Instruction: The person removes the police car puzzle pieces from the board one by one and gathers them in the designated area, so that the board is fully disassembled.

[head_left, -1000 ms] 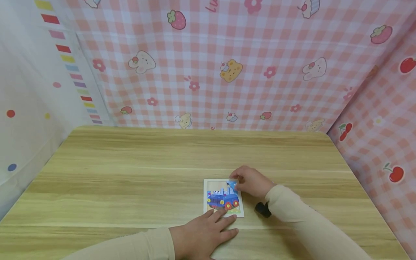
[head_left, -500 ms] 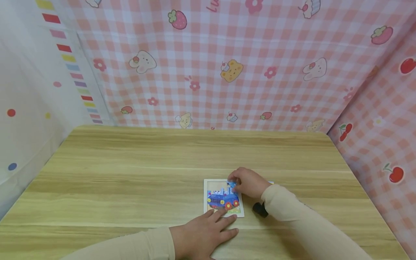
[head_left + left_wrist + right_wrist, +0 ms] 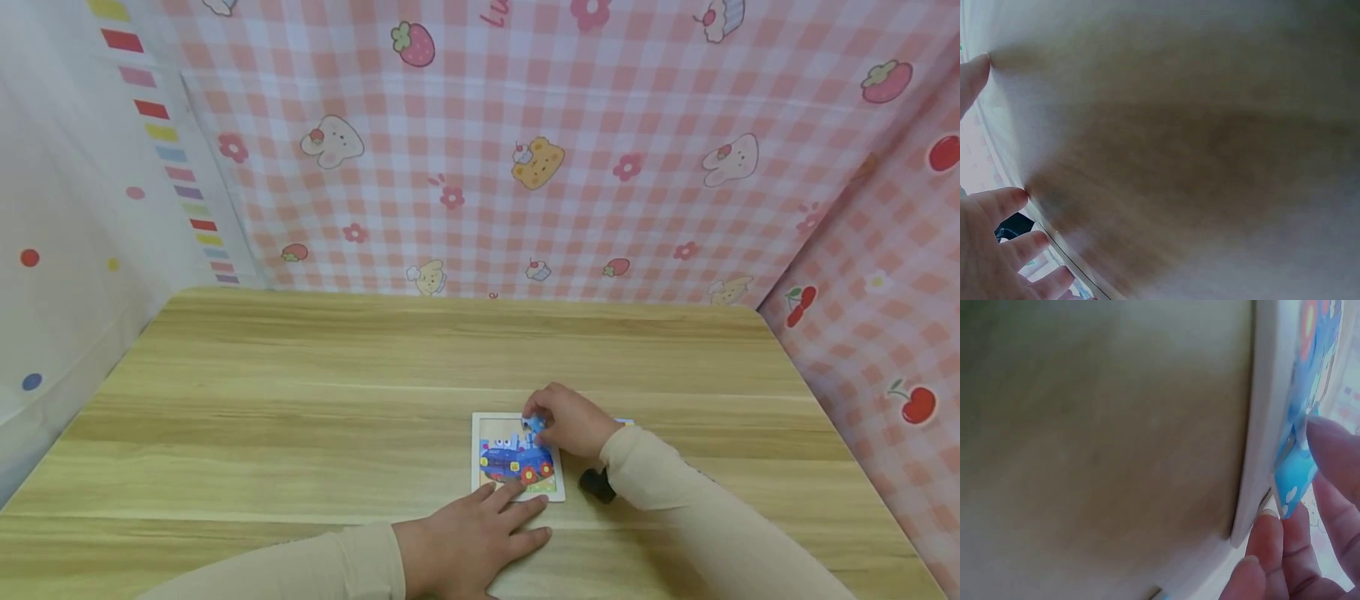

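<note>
A small jigsaw puzzle board (image 3: 476, 458) with a pale frame and a blue tractor picture lies on the table. My right hand (image 3: 576, 423) pinches a blue puzzle piece (image 3: 1296, 475) at the board's top right corner. In the right wrist view the piece tilts against the frame, thumb on one face and fingers close beneath. My left hand (image 3: 476, 540) lies spread with straight fingers over the board's near edge, some fingertips on it and others on the table. The upper left of the board shows bare backing.
A small black object (image 3: 597, 486) stands right of the board, partly behind the right sleeve. Another flat blue-edged piece (image 3: 625, 422) peeks out behind the right wrist. The wooden table (image 3: 300, 375) meets a pink checked curtain (image 3: 450, 150) at the back.
My right hand has shifted slightly left with the puzzle piece, which now sits tilted at the corner. The blue-edged piece behind the wrist has come into view. My left hand has stayed put.
</note>
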{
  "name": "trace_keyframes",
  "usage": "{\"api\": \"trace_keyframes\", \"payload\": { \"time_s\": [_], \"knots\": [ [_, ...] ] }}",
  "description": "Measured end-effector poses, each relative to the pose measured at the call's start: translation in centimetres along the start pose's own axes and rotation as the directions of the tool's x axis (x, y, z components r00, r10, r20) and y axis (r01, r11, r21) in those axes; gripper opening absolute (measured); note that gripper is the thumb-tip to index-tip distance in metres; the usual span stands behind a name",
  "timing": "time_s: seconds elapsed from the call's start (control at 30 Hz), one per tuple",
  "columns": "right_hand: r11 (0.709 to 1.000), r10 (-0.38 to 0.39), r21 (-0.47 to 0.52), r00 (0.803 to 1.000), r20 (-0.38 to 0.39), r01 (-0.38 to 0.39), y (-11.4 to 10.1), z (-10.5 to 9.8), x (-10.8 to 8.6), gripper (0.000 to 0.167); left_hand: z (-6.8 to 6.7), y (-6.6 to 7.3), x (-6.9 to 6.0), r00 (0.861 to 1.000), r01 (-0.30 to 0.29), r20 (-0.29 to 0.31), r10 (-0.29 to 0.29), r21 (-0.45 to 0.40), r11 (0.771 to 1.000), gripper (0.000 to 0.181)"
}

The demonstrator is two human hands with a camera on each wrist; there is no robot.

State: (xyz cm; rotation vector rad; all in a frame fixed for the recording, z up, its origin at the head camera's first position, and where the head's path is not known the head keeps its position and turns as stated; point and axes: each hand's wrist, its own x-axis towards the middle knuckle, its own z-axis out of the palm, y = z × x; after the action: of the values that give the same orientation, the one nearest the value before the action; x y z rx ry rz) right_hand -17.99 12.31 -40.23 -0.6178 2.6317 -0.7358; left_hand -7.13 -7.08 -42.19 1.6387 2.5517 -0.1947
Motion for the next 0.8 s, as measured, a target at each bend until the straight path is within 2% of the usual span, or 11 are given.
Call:
{"api": "trace_keyframes", "payload": {
  "time_s": [0.3,0.57,0.8],
  "knots": [
    [0.999,-0.017,0.039,1.000,0.002,0.017,-0.12,-0.03,-0.21,0.020,-0.25,-0.13,0.04,0.999,0.001,0.037,0.001,-0.052,0.999,0.080],
    [0.996,-0.018,0.083,1.000,0.008,0.017,-0.11,-0.15,-0.23,0.019,-0.16,-0.04,0.03,1.000,0.002,0.013,-0.002,-0.030,1.000,0.079],
    [0.993,0.005,0.118,1.000,0.021,-0.008,0.01,-0.08,-0.09,0.019,-0.19,-0.12,0.00,0.999,0.007,0.032,-0.005,-0.059,0.998,0.079]
  ]
}}
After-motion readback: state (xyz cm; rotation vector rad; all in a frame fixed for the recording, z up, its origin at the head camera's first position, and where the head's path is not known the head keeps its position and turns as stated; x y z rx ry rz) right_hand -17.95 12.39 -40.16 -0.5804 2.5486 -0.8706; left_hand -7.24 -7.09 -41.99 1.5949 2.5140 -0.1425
